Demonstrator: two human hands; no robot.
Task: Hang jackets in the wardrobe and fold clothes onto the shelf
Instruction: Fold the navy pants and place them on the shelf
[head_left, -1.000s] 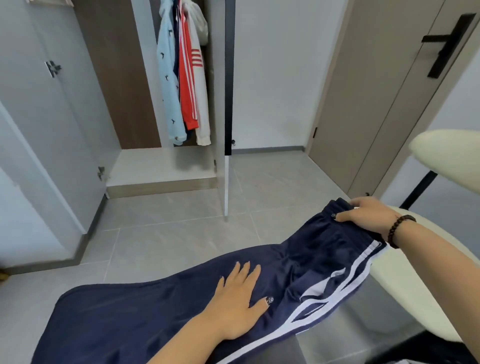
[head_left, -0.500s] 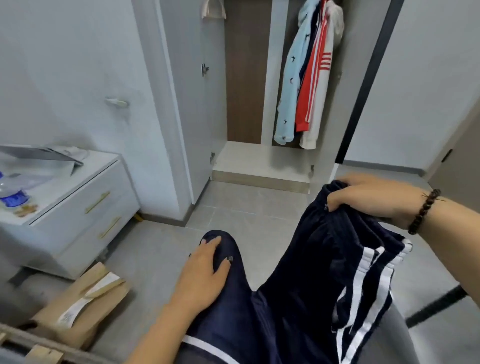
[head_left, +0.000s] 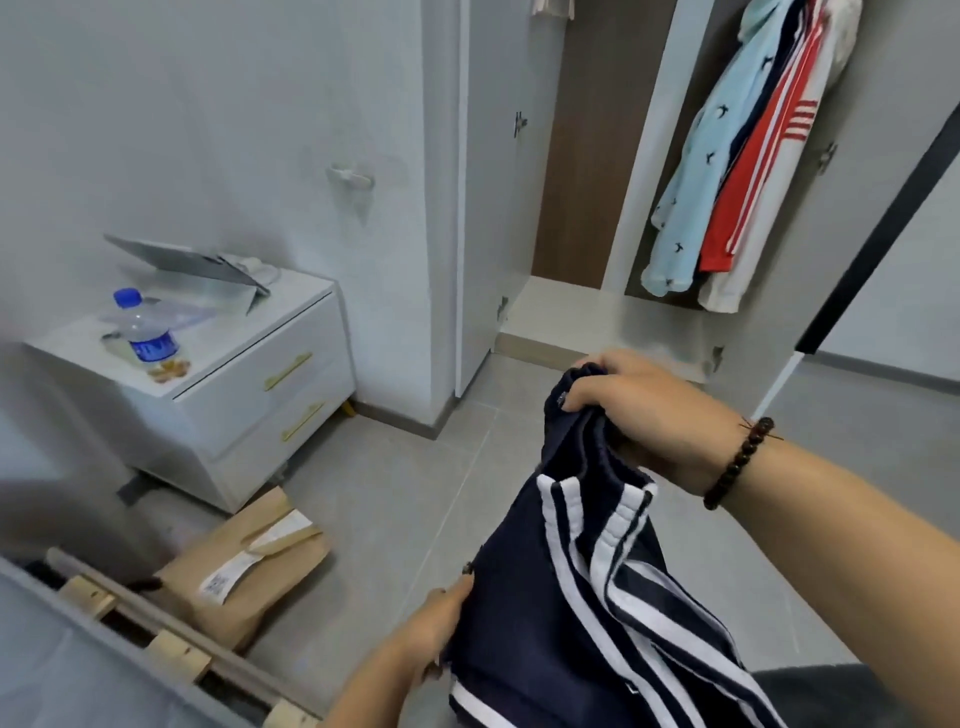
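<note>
Navy trousers with white side stripes hang bunched in mid-air over the tiled floor, in front of the open wardrobe. Her right hand grips the gathered top of them; the left hand pinches the lower edge. Three jackets hang inside the wardrobe. A water bottle stands on the white nightstand, a brown parcel on the floor below.
</note>
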